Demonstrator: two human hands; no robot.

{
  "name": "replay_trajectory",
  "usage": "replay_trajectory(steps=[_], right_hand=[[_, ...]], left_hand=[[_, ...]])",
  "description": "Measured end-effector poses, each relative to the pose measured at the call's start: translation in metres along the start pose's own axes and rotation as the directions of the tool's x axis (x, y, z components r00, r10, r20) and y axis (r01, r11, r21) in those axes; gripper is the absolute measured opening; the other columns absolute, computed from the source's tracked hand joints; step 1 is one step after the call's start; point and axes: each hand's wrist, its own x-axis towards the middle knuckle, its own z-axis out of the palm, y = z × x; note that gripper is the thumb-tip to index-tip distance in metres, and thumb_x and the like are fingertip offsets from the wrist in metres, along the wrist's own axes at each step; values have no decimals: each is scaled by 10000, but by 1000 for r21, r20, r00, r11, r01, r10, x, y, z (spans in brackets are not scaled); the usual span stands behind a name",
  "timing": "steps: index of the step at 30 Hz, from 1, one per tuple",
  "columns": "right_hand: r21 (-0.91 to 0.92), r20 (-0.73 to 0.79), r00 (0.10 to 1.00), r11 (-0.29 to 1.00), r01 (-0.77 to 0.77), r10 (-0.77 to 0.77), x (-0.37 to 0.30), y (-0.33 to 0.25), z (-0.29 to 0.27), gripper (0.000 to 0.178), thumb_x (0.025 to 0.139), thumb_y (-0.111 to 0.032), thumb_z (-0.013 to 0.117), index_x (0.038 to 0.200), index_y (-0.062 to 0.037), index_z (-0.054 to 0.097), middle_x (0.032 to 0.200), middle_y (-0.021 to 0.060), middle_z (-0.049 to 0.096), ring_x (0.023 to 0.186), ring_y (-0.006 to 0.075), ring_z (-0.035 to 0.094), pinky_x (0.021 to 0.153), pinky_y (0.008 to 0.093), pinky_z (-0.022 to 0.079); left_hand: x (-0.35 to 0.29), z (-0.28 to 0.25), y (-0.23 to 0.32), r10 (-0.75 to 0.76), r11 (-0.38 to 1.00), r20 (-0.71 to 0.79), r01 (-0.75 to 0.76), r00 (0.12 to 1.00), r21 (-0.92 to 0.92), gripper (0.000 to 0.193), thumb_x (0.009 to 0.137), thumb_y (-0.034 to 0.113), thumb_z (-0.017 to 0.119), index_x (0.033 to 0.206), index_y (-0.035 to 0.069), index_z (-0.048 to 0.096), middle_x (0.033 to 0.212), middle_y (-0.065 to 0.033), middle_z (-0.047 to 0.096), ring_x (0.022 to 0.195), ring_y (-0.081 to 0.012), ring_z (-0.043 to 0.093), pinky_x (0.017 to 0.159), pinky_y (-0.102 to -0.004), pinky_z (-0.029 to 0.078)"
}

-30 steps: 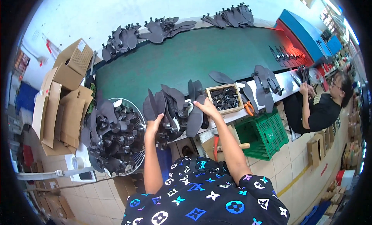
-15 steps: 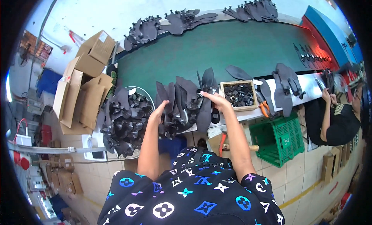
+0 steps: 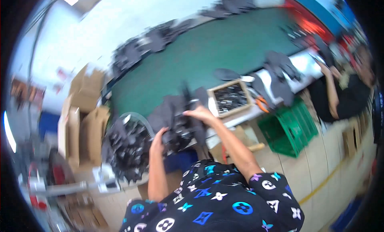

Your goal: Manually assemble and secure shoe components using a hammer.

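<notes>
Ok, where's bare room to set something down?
The middle of the green surface, between the far soles and the wooden box. It's crowded around your left hand and right hand, where near soles bunch up, and in the heaped basket.

Head camera, one view. Left unit of a side-by-side fisheye pair, worn on the person's head. Aim: downward and forward, past the patterned shirt (image 3: 216, 196) at the lower edge, to the left grip (image 3: 157, 142) and right grip (image 3: 202, 113) near mid-frame. Range: shirt closest, grips near, green surface (image 3: 192, 60) beyond, pale wall (image 3: 144, 12) farthest along the top. Roll: the surface's far edge climbs rightward. Field: very wide, dark-rimmed, taking in tiled floor (image 3: 286, 182) at lower right.
</notes>
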Motion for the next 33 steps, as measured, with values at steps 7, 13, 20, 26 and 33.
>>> replay_trajectory(steps=[7,13,20,26,33], right_hand=[[48,-127,965,970,238,-231,-17,7,14,958,822,-237,817,1495,82,214,1380,220,511,1294,265,477,1130,340,348],[129,-148,926,921,367,-348,-40,-4,14,902,845,-250,823,1489,15,251,1296,147,562,1221,224,510,1089,361,396],[-18,-161,965,978,207,-207,-80,-46,15,567,882,-373,799,1231,34,616,1128,78,693,1038,175,636,924,350,511],[147,-201,923,921,360,-329,-98,-105,53,445,902,-141,757,1283,-2,575,1179,62,643,1071,183,624,971,348,494],[277,230,864,882,382,-447,-91,-204,164,398,883,-246,788,1176,-21,641,1072,52,670,972,146,616,915,319,484]], left_hand=[[16,-19,-18,76,996,-46,-78,996,-50,461,954,290,654,1351,88,533,1221,-87,634,1108,-278,631,870,-474,550],[-30,12,5,308,949,63,-303,949,-86,651,915,106,628,1508,62,363,1275,-125,590,1067,-262,653,901,-395,571],[-100,44,44,459,885,111,-464,882,33,814,702,210,860,1376,-15,463,1223,-146,607,1171,-249,565,1000,-389,456],[-179,34,78,609,793,139,-605,781,-72,860,731,163,819,1457,-22,398,1283,-110,578,1162,-212,568,1027,-326,443],[-294,-41,135,701,705,-229,-705,676,78,612,767,330,798,1235,16,560,1062,-88,617,907,-164,607,772,-297,510]])
